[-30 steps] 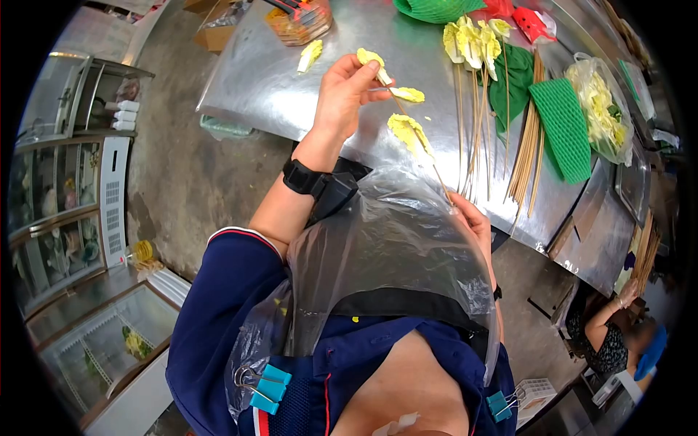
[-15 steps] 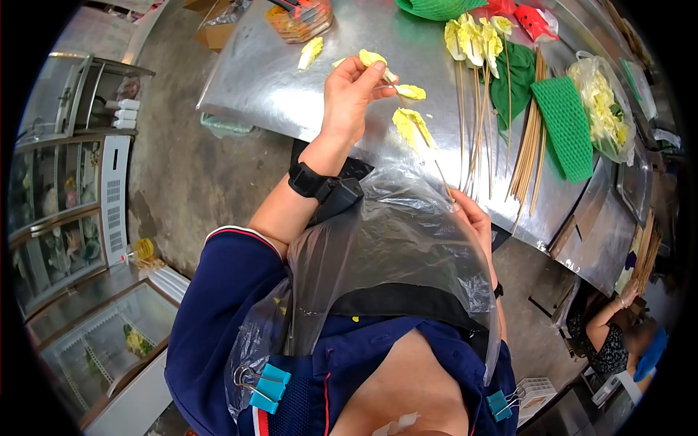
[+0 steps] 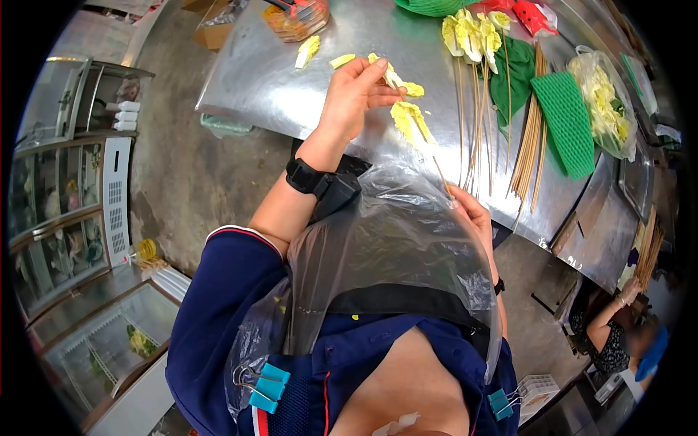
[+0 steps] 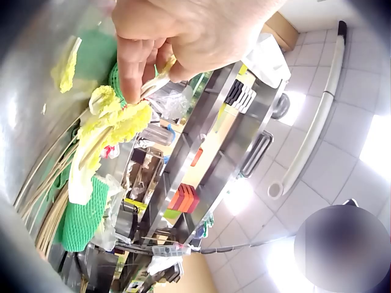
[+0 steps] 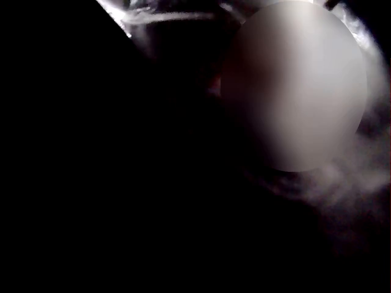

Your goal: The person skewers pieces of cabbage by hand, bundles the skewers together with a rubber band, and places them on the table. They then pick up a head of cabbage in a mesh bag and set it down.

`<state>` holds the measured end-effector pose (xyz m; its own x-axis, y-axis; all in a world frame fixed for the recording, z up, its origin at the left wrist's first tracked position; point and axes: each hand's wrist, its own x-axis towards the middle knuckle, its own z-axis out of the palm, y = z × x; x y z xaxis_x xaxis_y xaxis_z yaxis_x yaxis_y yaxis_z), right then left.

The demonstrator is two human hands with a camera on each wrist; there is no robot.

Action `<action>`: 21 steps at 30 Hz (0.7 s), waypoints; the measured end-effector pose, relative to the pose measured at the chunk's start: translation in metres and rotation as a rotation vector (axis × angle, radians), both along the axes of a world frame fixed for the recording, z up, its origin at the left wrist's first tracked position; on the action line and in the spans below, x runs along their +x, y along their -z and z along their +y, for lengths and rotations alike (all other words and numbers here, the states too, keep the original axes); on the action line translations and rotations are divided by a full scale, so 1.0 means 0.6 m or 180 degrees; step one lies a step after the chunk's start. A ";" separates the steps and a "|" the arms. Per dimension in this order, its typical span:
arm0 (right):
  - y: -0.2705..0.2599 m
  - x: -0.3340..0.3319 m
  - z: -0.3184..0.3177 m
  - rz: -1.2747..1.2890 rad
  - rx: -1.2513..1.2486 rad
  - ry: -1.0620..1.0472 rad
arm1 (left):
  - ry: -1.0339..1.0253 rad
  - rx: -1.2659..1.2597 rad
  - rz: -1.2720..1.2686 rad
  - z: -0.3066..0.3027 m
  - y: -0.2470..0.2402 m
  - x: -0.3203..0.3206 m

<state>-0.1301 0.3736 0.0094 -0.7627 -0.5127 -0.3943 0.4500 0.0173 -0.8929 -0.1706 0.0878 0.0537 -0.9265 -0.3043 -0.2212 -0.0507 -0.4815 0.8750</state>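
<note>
My left hand (image 3: 349,94) pinches a small yellow cabbage leaf (image 3: 393,77) by its pale stem, above the metal table. In the left wrist view, the left hand (image 4: 183,36) has its fingertips close over a bigger cabbage leaf (image 4: 91,143) with frilly yellow edges. That bigger leaf (image 3: 412,125) is at the upper end of a thin bamboo skewer (image 3: 442,176). My right hand (image 3: 474,216) pinches the skewer's lower part near the table's front edge, partly behind the clear plastic apron (image 3: 407,247). The right wrist view is mostly dark.
Loose leaves (image 3: 307,52) lie on the metal table (image 3: 254,94). To the right are skewered leaves (image 3: 472,40), a bundle of bare skewers (image 3: 529,149), green netting (image 3: 563,123) and a bag of leaves (image 3: 600,105). A plastic tub (image 3: 298,22) stands at the back left.
My left hand has shifted slightly right and nearer to the skewered leaf with the small leaf in its fingers, uncovering a loose piece behind it. The right hand keeps its place on the skewer.
</note>
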 end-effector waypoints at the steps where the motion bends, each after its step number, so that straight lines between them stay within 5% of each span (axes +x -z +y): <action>1: 0.000 0.000 -0.001 -0.0010 -0.0005 0.0005 | -0.0004 0.0005 -0.0042 -0.001 0.000 -0.001; 21: -0.005 0.000 0.003 -0.0068 -0.0006 -0.0060 | -0.0384 -0.0389 0.0016 -0.031 0.011 -0.002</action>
